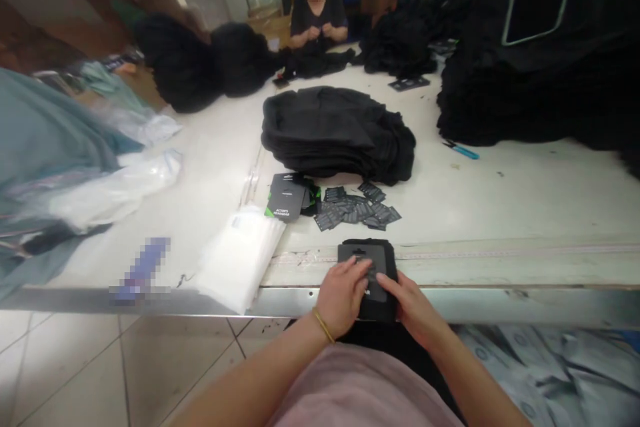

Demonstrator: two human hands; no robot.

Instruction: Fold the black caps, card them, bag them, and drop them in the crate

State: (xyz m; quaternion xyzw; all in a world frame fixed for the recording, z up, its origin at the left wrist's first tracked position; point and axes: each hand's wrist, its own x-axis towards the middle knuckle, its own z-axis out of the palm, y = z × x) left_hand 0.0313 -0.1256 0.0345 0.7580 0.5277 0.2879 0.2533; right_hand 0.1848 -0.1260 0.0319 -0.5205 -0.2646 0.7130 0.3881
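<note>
Bundle, direction: The folded black bundle (379, 307) has its long axis running away from the person; the hang slot of its card (379, 258) lies at the far end, the visible lettering "AR" toward the near end.
Bundle, position: At the near edge of the white table (500, 213), its near end over the metal edge strip (460, 307).
Left hand: The left hand (343, 290), above a yellow wristband (323, 325), lies over the card's left side, fingers extended and slightly bent; contact is plain, but whether it grips cannot be told.
Right hand: The right hand (413, 303) grasps the bundle's right side, thumb on the card; its other fingers are mostly hidden.
Bundle, appearance: Flat, rectangular, matt black cloth, showing beyond the dark grey card along the right side and both ends.
White stack: To the left, a slanted white stack (240, 257) reaches the table edge.
Beyond the bundle: Loose dark labels (353, 208) overlap in a scatter; just left of them, cards (286, 199) marked "ACTOR'S HEADGEAR".
Mid-table: A layered black cloth pile (335, 130); to its right, blue snips (465, 151).
Far side: A co-worker (320, 20), both hands raised together above black cloth.
</note>
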